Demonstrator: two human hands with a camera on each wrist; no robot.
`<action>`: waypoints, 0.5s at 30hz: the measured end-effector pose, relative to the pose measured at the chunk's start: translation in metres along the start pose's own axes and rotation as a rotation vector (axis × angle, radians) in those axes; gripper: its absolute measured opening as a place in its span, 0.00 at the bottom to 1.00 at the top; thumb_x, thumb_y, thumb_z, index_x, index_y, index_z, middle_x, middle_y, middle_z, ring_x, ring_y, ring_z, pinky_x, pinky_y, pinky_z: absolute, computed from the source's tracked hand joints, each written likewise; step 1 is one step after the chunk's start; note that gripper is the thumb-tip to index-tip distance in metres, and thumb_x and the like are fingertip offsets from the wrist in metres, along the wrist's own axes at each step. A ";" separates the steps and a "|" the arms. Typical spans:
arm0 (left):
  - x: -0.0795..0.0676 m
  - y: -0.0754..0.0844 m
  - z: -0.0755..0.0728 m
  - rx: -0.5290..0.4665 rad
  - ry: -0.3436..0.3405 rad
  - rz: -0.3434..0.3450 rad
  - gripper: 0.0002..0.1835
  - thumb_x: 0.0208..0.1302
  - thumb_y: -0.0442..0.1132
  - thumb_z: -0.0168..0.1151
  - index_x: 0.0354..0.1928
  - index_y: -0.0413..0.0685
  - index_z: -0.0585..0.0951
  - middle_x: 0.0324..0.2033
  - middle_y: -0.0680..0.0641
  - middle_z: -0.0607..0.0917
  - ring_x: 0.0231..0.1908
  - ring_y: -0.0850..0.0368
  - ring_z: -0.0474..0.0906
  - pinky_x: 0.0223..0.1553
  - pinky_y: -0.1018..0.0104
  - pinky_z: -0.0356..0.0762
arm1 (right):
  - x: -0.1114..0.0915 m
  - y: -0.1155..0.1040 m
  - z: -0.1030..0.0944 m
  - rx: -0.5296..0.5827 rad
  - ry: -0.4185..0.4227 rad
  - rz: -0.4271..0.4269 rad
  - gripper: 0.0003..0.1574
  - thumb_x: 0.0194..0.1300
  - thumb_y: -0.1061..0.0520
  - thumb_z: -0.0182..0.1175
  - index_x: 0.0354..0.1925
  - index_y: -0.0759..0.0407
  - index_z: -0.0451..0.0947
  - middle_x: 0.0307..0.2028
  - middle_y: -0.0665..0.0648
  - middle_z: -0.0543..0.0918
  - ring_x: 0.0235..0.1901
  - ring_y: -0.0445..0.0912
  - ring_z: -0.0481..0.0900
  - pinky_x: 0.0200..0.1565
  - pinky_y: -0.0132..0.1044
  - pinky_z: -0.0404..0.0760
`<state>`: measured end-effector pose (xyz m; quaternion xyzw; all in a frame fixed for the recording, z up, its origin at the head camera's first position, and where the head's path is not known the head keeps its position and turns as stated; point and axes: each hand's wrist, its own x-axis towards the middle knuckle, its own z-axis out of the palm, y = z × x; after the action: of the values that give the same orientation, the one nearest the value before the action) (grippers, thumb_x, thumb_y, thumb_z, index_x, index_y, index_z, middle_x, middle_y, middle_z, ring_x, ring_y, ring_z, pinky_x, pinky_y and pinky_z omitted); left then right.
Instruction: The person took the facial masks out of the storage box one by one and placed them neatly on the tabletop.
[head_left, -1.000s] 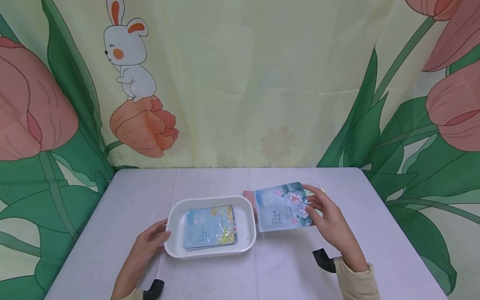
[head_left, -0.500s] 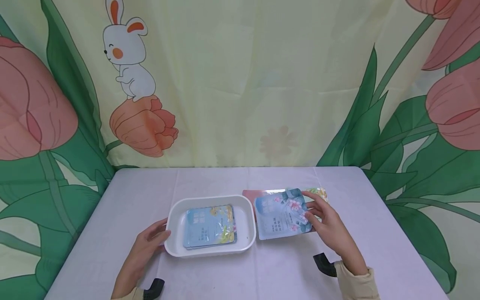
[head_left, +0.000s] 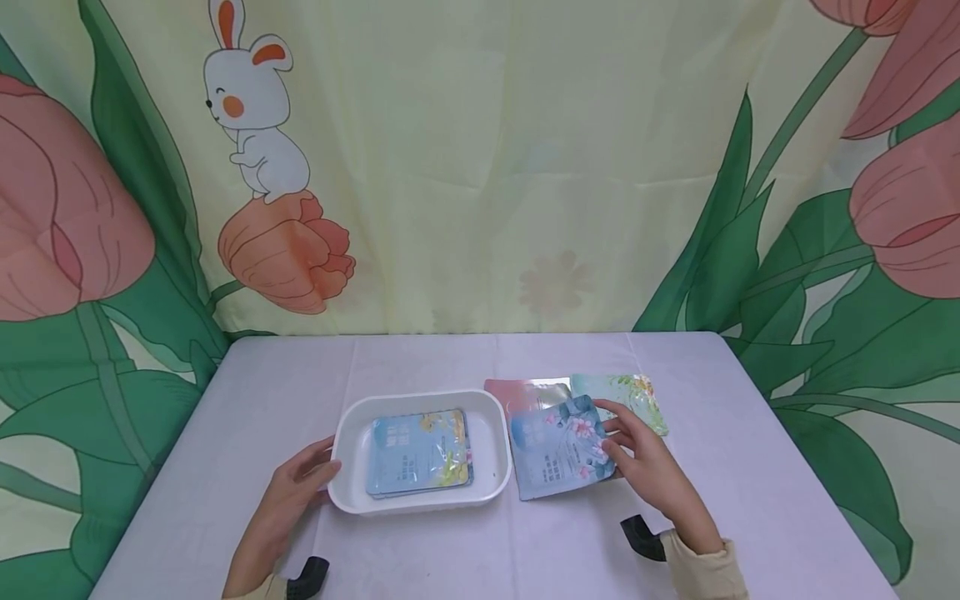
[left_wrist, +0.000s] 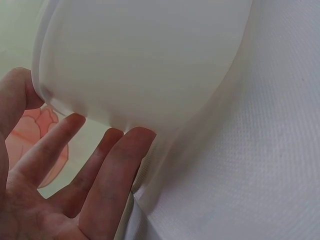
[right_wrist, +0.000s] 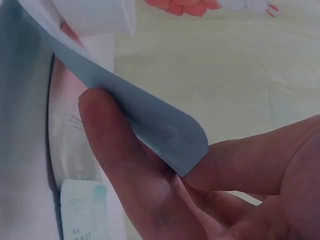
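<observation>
The right hand (head_left: pixel 645 454) pinches a blue rectangular foil sachet (head_left: pixel 557 454), likely light, bendy, best edge-held; the left hand (head_left: pixel 297 479) grips a white rounded plastic tray (head_left: pixel 487 458)

Flat blue rectangular packet with pink flowers (head_left: pixel 561 450): small dark characters in columns, too blurred to read.
Flat light-blue glossy packet with yellow flowers (head_left: pixel 416 454): pale and dark characters, likewise unreadable.
Pale-green rectangular packet (right_wrist: pixel 82 207): faint print, illegible.
</observation>
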<state>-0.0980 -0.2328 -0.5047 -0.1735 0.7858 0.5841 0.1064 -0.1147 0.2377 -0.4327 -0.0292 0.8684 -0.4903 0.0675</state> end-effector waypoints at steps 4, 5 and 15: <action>-0.001 0.000 0.000 -0.008 0.002 0.009 0.38 0.64 0.58 0.65 0.72 0.53 0.67 0.68 0.37 0.71 0.61 0.43 0.76 0.53 0.55 0.82 | 0.001 0.004 0.004 -0.031 -0.018 0.028 0.37 0.69 0.71 0.54 0.72 0.53 0.61 0.51 0.65 0.75 0.49 0.54 0.79 0.36 0.35 0.86; -0.001 0.000 0.000 -0.009 0.002 0.009 0.38 0.64 0.57 0.65 0.72 0.53 0.67 0.68 0.37 0.71 0.61 0.43 0.76 0.53 0.55 0.82 | 0.001 0.005 0.005 -0.039 -0.020 0.037 0.37 0.69 0.71 0.54 0.71 0.53 0.61 0.51 0.65 0.75 0.49 0.54 0.80 0.36 0.35 0.85; 0.000 0.000 -0.001 -0.004 0.001 0.016 0.38 0.64 0.57 0.65 0.72 0.52 0.67 0.67 0.38 0.71 0.60 0.43 0.76 0.54 0.54 0.82 | 0.003 0.013 0.011 -0.088 -0.028 0.091 0.35 0.66 0.70 0.57 0.70 0.59 0.63 0.49 0.64 0.78 0.45 0.51 0.81 0.35 0.34 0.84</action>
<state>-0.0978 -0.2337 -0.5045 -0.1678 0.7860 0.5864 0.1010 -0.1158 0.2345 -0.4503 0.0003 0.8886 -0.4476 0.1003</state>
